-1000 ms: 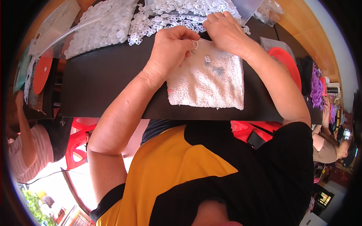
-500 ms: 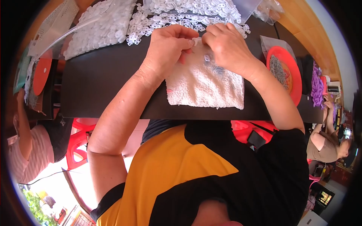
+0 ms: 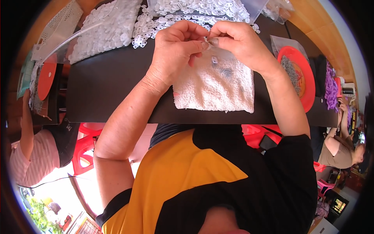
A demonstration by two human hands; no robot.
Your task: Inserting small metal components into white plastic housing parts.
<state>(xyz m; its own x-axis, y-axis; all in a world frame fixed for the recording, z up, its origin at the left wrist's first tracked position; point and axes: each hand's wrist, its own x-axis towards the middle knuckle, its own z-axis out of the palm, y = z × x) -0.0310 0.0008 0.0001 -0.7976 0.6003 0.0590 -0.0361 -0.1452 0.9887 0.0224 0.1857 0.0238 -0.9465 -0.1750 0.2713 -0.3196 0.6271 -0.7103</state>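
Observation:
Over the far edge of a white terry cloth (image 3: 214, 91), both my hands meet fingertip to fingertip. My left hand (image 3: 177, 48) pinches a small white plastic piece (image 3: 207, 39), mostly covered by the fingers. Thumb and forefinger of my right hand (image 3: 243, 41) are pressed together right beside that piece; what they grip is too small to make out. A loose white oval piece with a hole (image 3: 214, 60) lies on the cloth, near a little patch of thin grey metal bits (image 3: 226, 72).
Beyond my hands lie a heap of white plastic pieces (image 3: 171, 21) and a full clear bag (image 3: 103, 33). A red plate (image 3: 309, 85) with grey metal parts stands at right, near purple pieces (image 3: 331, 87). Co-workers sit at left (image 3: 35, 156) and right (image 3: 339, 152).
My right hand has turned, so its thumb now shows, and its fingertips have come against the left hand's at the white piece. The cloth lies as before.

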